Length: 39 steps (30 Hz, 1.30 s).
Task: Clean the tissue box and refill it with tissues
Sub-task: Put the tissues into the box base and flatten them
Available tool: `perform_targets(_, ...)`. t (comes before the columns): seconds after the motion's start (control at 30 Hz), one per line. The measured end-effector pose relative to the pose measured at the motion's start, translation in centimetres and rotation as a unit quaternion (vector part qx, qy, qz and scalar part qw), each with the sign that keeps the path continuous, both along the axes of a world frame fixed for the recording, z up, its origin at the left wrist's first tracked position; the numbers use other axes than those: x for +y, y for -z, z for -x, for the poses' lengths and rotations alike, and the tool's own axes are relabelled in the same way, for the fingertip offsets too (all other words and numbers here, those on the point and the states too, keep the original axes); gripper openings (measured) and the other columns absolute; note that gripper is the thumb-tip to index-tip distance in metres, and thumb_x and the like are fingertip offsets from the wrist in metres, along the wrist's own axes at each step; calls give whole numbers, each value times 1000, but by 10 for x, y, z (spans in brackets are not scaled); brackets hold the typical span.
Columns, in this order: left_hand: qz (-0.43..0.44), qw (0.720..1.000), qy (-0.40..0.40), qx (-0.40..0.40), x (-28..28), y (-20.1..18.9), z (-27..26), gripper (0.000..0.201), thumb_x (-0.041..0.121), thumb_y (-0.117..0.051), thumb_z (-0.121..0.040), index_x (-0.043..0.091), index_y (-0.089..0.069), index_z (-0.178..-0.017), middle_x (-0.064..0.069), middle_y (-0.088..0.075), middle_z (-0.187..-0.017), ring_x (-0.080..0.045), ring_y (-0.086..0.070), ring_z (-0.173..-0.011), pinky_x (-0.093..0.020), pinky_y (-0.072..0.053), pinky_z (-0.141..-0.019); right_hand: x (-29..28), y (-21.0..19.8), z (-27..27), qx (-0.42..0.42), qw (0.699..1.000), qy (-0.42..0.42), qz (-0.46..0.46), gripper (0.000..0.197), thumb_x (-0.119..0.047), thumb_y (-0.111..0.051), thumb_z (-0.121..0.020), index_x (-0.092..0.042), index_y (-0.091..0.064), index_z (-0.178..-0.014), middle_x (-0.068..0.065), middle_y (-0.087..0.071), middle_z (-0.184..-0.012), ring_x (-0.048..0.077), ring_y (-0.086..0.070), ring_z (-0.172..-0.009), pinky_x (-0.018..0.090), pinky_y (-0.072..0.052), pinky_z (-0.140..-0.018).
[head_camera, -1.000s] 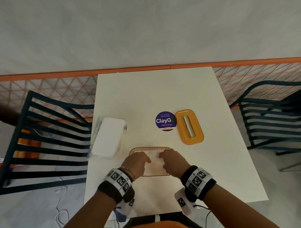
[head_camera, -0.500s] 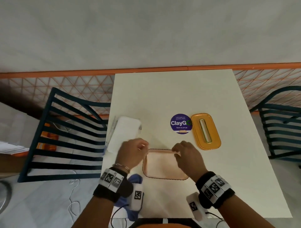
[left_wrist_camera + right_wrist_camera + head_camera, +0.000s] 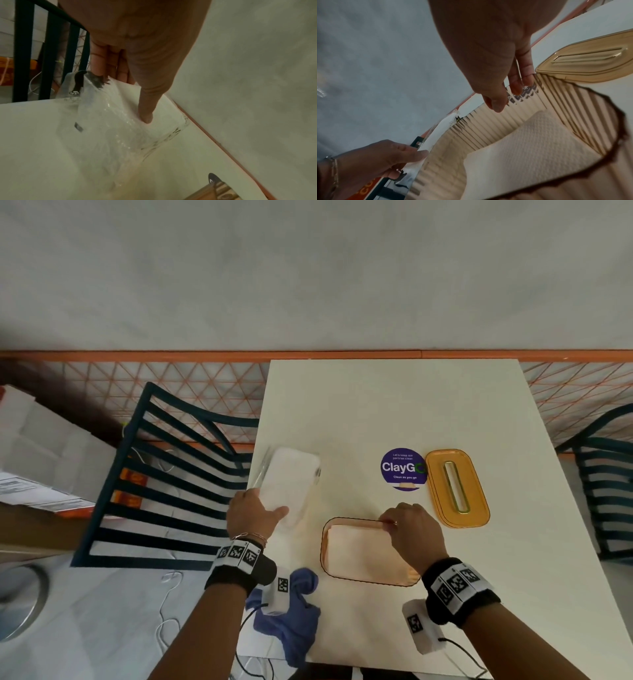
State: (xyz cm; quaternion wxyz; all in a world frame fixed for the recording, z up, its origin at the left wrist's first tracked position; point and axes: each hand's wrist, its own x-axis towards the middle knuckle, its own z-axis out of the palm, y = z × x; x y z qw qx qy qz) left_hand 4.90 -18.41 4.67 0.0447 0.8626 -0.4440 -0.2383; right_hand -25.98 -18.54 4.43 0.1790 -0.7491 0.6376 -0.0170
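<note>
Dark chair (image 3: 164,474) stands left of the white table (image 3: 394,405). Left hand (image 3: 251,513) grips the near end of the tissue pack (image 3: 291,484) at the table's left edge, thumb on top, fingers under. Blue cloth (image 3: 291,621) lies at the near edge, below the wrist. Open tissue box (image 3: 342,571) sits center-front w/ a tissue stack (image 3: 363,553) inside. Right hand (image 3: 412,530) rests at the box's far rim, fingers loosely bent; grip on the rim: can't tell. Purple sticker (image 3: 403,469) & orange lid (image 3: 457,487) lie side by side behind the box, lid flat at right.
</note>
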Motion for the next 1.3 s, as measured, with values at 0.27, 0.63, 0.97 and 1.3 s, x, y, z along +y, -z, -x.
perform_targets(0.27, 2, 993, -78, 89, -6, 0, 1, 87, 48, -90, -65, 10, -56, -136, -11, -56, -131, -32, -59, -117, -43, -55, -91, 2, -8, 5, -26, 1000, 10, -13, 20, -26, -70, -94, -29, -78, -112, -8, -75, -100, 12, -60, -90, 20, -49, -76)
perform_targets(0.63, 47, 947, -187, 256, -10, 2, -2, 72, 30, -96, -59, 11, -63, -121, -5, -70, -113, -28, -68, -103, -39, -58, -84, 3, -10, 6, -29, 999, 10, -9, 18, -23, -69, -95, -29, -79, -108, -10, -76, -99, 10, -61, -87, 22, -54, -77)
perform_targets(0.97, 163, 873, -251, 386, 3, -3, -4, 48, 22, -91, -48, 24, -76, -94, -5, -77, -97, -31, -72, -96, -49, -61, -85, -5, -22, -1, -52, 996, 25, -68, 40, -39, -78, -86, -34, -69, -124, -13, -71, -118, 9, -60, -107, 23, -50, -91)
perform_targets(1.3, 108, 823, -133, 542, 37, -43, 26, 64, 15, -85, -49, 10, -73, -112, -22, -73, -113, -44, -67, -111, -67, -51, -97, -15, -71, -33, -439, 830, 90, -333, 110, -44, -96, -62, -31, -33, -152, -8, -57, -140, 15, -57, -125, 33, -51, -99)
